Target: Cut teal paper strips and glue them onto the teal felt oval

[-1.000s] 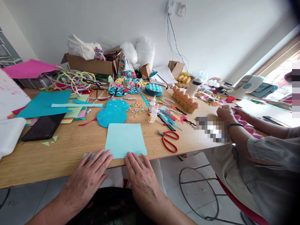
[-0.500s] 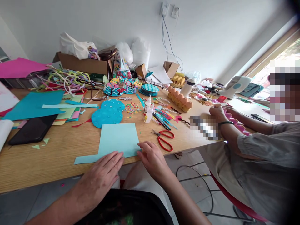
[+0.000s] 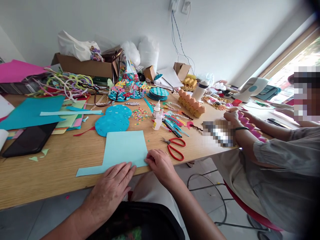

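Note:
A light blue sheet of paper [image 3: 125, 145] lies at the table's front edge. A narrow strip of the same colour [image 3: 88, 171] sticks out leftward along its lower edge; whether the two are joined I cannot tell. My left hand [image 3: 111, 183] rests flat, fingers stretched, on the lower edge. At the lower right corner, my right hand [image 3: 161, 165] has its fingers bent together on the paper. Red-handled scissors [image 3: 176, 147] lie just beyond the right hand, blades partly apart. Two small glue bottles [image 3: 157, 120] stand behind the sheet.
Blue cloud-shaped paper [image 3: 112, 124], confetti and a black phone [image 3: 30, 140] lie around the sheet. Coloured papers [image 3: 32, 110] are stacked at left. An egg carton [image 3: 191, 105] stands farther back. A co-worker [image 3: 280, 156] sits at right, holding a pink carton piece [image 3: 250, 128].
My right hand's fingers have drawn closer together at the paper's lower right corner. My left hand stays on the lower edge. The view has shifted slightly.

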A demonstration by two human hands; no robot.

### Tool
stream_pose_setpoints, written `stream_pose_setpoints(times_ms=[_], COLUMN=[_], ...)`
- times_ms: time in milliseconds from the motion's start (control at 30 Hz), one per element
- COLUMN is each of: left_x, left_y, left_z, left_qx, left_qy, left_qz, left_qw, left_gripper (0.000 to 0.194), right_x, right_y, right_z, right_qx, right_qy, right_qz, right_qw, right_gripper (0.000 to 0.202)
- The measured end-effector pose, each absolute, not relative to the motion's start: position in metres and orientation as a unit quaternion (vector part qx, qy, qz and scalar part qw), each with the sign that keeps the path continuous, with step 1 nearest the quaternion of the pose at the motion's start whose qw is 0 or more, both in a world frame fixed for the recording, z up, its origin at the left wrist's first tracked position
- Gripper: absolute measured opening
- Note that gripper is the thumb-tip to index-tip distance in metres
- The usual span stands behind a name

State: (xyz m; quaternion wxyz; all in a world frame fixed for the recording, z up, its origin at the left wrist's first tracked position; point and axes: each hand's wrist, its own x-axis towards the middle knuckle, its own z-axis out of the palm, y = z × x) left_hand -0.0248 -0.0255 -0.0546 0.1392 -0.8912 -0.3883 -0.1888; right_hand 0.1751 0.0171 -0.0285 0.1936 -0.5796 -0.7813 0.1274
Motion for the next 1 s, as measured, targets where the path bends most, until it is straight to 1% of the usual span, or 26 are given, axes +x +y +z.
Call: stream_pose_setpoints(times_ms=[67,133,200,267,367,500,600,667,800,1000], left_x=[-0.022,-0.02,-0.019,-0.02,-0.025,-0.039,-0.046,-0.047,-0.046,-0.045], left_y=[-0.026,-0.027,-0.027,-0.026,-0.025,-0.026,-0.029,-0.031,-0.033,-0.032], left_z=[-0.054,-0.055,-0.057,-0.059,-0.059,-0.055,-0.053,-0.053,-0.056,-0.059], left_qx=[-0.886,-0.883,-0.882,-0.881,-0.886,-0.898,-0.899,-0.897,-0.887,-0.879], left_qy=[-0.406,-0.419,-0.421,-0.418,-0.403,-0.364,-0.354,-0.358,-0.378,-0.389], left_qz=[-0.178,-0.168,-0.168,-0.177,-0.187,-0.194,-0.196,-0.195,-0.2,-0.209], left_qw=[0.136,0.133,0.131,0.132,0.135,0.153,0.169,0.174,0.176,0.177], left_gripper=[0.034,0.035,0.035,0.034,0.034,0.036,0.035,0.035,0.035,0.033], right_x=[0.177,0.177,0.173,0.168,0.163,0.164,0.166,0.165,0.158,0.155], right_y=[0.014,0.007,-0.003,-0.013,-0.022,-0.025,-0.027,-0.028,-0.031,-0.034], right_z=[-0.028,-0.027,-0.027,-0.03,-0.041,-0.054,-0.054,-0.051,-0.044,-0.046], right_qx=[-0.584,-0.579,-0.533,-0.456,-0.404,-0.414,-0.421,-0.431,-0.461,-0.479], right_qy=[-0.775,-0.77,-0.79,-0.829,-0.862,-0.866,-0.868,-0.872,-0.868,-0.863], right_qz=[0.119,0.083,0.039,0.014,0.008,0.013,0.011,0.011,0.015,0.007], right_qw=[0.212,0.253,0.302,0.323,0.306,0.28,0.261,0.233,0.182,0.159], right_gripper=[0.004,0.006,0.013,0.022,0.03,0.036,0.039,0.041,0.04,0.037])
